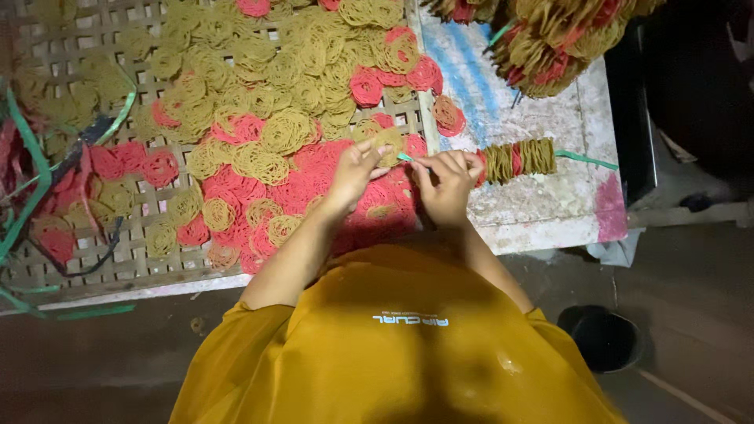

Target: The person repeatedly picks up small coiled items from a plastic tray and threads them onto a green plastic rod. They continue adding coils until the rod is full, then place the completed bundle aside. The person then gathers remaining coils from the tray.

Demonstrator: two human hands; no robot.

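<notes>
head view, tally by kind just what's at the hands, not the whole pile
hands: 2, left hand and right hand
yellow disc pinched in the left hand: 1
strung row of discs: 1
green strap: 1
total: 5

Dim, warm light from above (edges fall dark), slightly soft focus.

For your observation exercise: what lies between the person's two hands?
In the head view, a short stretch of green strap runs between the left hand holding a yellow disc and the right hand.
</notes>
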